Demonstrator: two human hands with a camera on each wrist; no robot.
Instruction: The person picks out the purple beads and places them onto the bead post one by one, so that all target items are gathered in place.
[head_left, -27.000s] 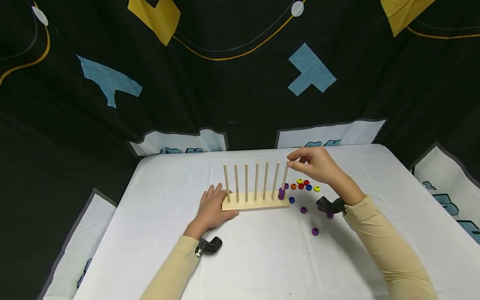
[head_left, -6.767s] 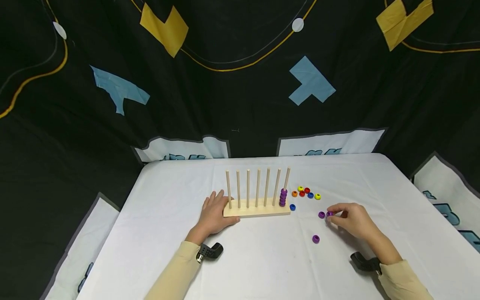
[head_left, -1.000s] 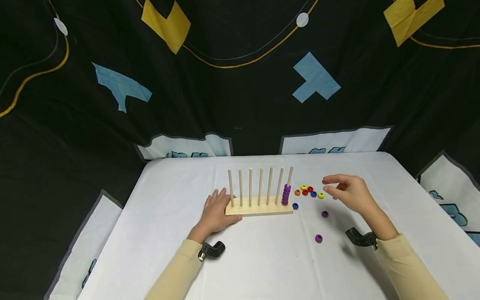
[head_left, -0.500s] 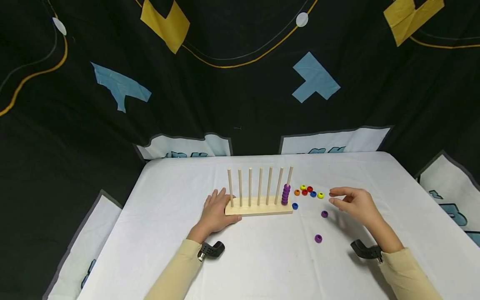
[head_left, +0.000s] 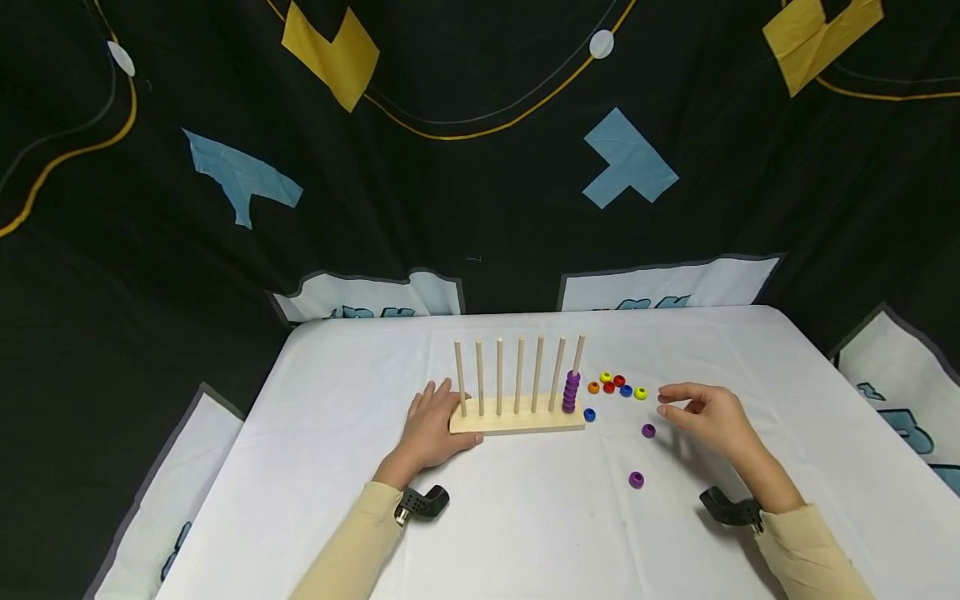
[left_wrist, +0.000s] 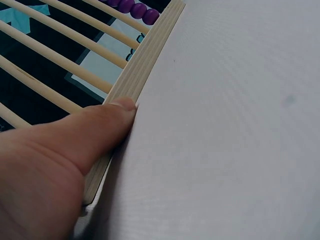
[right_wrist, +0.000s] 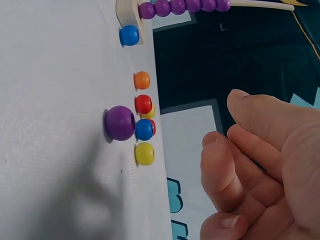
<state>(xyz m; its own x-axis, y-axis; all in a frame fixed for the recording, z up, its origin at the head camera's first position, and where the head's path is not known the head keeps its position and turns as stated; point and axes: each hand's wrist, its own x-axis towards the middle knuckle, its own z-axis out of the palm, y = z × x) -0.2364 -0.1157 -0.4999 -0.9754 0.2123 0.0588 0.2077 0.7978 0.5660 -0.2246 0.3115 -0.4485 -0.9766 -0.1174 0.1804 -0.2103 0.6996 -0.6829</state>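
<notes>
A wooden peg stand with several upright pegs stands on the table. Its rightmost peg carries a stack of purple beads. My left hand grips the stand's left end, the thumb pressed along the front edge; the other fingers reach behind the end. My right hand hovers over the table to the right, its fingers loosely bent and apart from the thumb, with no bead between them. A loose purple bead lies left of this hand, and another purple bead sits nearer to me.
Beyond the stand's right end lie small beads: orange, red, yellow and blue. A blue bead sits close to the stand's right corner. A black curtain hangs behind the white table.
Over the last second my right hand has drawn back slightly right and lower. Since the older frames, the purple stack has grown and fewer purple beads lie loose. My left hand has stayed put.
</notes>
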